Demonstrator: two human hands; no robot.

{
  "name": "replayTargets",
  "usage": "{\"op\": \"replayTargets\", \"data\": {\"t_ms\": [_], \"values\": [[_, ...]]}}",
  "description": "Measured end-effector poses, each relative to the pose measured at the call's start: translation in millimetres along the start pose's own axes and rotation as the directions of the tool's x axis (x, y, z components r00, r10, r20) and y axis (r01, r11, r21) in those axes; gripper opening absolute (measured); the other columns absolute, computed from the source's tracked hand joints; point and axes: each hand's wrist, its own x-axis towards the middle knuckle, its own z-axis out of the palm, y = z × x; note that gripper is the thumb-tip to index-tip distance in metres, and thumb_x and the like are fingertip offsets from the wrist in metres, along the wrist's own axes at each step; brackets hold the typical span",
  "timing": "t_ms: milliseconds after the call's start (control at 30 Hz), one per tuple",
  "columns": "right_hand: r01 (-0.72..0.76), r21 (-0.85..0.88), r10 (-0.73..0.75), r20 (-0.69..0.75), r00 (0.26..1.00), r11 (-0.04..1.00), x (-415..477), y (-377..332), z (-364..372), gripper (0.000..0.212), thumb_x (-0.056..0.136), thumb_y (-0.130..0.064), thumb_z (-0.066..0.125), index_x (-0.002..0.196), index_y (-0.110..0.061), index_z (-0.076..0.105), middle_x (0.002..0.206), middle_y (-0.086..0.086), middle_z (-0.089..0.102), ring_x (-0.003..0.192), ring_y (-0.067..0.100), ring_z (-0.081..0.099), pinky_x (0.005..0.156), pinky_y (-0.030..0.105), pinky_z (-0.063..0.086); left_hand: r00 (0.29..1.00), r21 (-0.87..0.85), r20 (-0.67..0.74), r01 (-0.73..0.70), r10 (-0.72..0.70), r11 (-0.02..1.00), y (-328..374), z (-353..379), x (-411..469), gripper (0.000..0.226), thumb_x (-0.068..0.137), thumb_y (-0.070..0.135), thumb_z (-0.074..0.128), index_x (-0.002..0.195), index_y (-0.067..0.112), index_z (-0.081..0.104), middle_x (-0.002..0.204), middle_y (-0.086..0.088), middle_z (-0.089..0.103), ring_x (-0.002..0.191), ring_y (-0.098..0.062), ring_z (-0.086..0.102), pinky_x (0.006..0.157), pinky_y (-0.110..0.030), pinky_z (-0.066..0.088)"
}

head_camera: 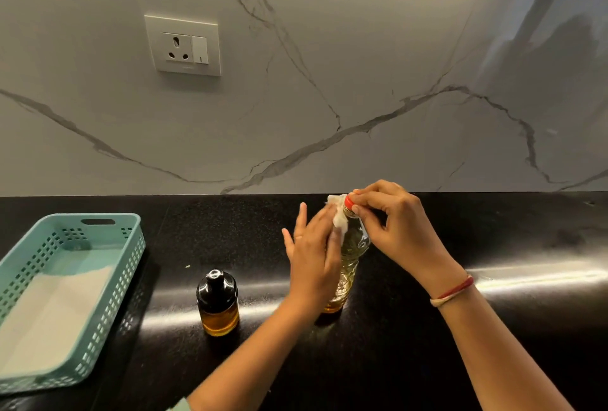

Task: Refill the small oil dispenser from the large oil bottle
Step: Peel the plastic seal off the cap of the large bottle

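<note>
Pinching the round red cap (348, 202) of the tall clear plastic oil bottle (350, 256) mid-table (460, 345), right grip (394, 223) is clamped on it, left grip (316, 252) w/ straight fingers presses white tissue (339, 216) to neck; small black-capped amber dispenser (217, 302) stands nearer front edge; prob. cap step, next: steady twist.

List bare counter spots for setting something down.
Bare black counter: right of the right hand; between teal basket and small oil dispenser. Crowded at the large oil bottle: left hand presses a tissue, right pinches red cap.
</note>
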Motion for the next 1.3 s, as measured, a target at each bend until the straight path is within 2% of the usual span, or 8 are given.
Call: {"op": "replayTargets", "data": {"t_ms": [167,267,433,633,767,933,1133,1300], "values": [[-0.009,0.01,0.009,-0.004,1.0,1.0,2,-1,1,0.017,0.083,-0.006,0.069,0.1,-0.008,0.073,0.097,0.005,0.069,0.093,0.018,0.064,0.081,0.033,0.056,0.985,-0.033,0.158,0.074,-0.068,0.997,-11,-17,40,0.06,0.085,0.047,0.025,0.126,0.024,0.062,0.141,0.006,0.052,0.146,-0.022,0.022,0.12,-0.05,0.011],[-0.004,0.011,0.004,-0.01,1.0,1.0,0,-2,2,0.017,0.083,-0.006,0.07,0.1,-0.008,0.072,0.096,0.005,0.069,0.092,0.018,0.064,0.08,0.033,0.057,0.991,-0.077,0.127,0.039,-0.029,0.996,-14,-17,33,0.052,0.09,0.038,0.028,0.126,0.021,0.062,0.134,0.009,0.054,0.143,-0.021,0.028,0.119,-0.036,0.014],[-0.007,0.01,0.007,-0.004,1.0,1.0,-2,0,1,0.018,0.084,-0.006,0.069,0.102,-0.006,0.071,0.096,0.007,0.068,0.091,0.019,0.064,0.077,0.035,0.058,0.982,-0.002,0.112,-0.152,0.151,0.988,-21,-1,20,0.05,0.097,0.047,0.025,0.136,0.031,0.052,0.143,0.016,0.049,0.145,-0.017,0.026,0.118,-0.055,0.015],[-0.017,0.02,0.017,-0.013,1.0,1.0,0,-1,1,0.018,0.083,-0.006,0.07,0.101,-0.007,0.072,0.096,0.005,0.069,0.093,0.018,0.064,0.081,0.033,0.057,0.97,-0.019,0.206,0.139,-0.132,0.99,-12,-12,51,0.046,0.083,0.045,0.022,0.073,0.016,0.057,0.093,-0.002,0.067,0.123,-0.028,0.05,0.108,-0.053,0.031],[-0.008,0.025,0.009,-0.021,1.0,1.0,-2,0,1,0.018,0.082,-0.005,0.07,0.1,-0.007,0.072,0.095,0.006,0.069,0.091,0.018,0.064,0.079,0.033,0.057,0.974,-0.06,-0.026,0.225,-0.227,0.972,-14,-5,15,0.04,0.09,0.048,0.029,0.063,0.033,0.053,0.068,0.012,0.054,0.097,-0.034,0.06,0.096,-0.069,0.035],[-0.007,0.047,0.008,-0.029,1.0,0.999,-2,6,0,0.018,0.082,-0.003,0.07,0.099,-0.006,0.072,0.096,0.006,0.069,0.091,0.018,0.065,0.078,0.037,0.058,0.972,-0.167,-0.173,0.132,-0.161,0.977,-16,-6,-15,0.033,0.081,0.065,0.054,0.102,0.045,0.069,0.12,0.02,0.063,0.127,-0.008,0.05,0.112,-0.063,0.022],[-0.006,0.048,0.007,-0.014,1.0,0.999,0,4,3,0.019,0.083,-0.005,0.07,0.101,-0.006,0.072,0.097,0.006,0.068,0.093,0.018,0.065,0.078,0.036,0.058,0.999,-0.302,-0.051,-0.026,0.011,0.953,1,-17,15,0.03,0.077,0.05,0.069,0.077,0.021,0.061,0.086,0.01,0.069,0.098,-0.007,0.064,0.086,-0.042,0.054],[-0.013,0.071,0.013,-0.008,1.0,0.997,-2,6,-1,0.018,0.082,-0.004,0.07,0.1,-0.005,0.072,0.098,0.007,0.069,0.094,0.016,0.065,0.08,0.031,0.058,0.963,-0.007,-0.148,-0.231,0.227,0.973,-1,-12,9,0.021,0.078,0.046,0.069,0.075,0.032,0.054,0.081,0.018,0.059,0.087,-0.005,0.057,0.076,-0.05,0.05]]}}
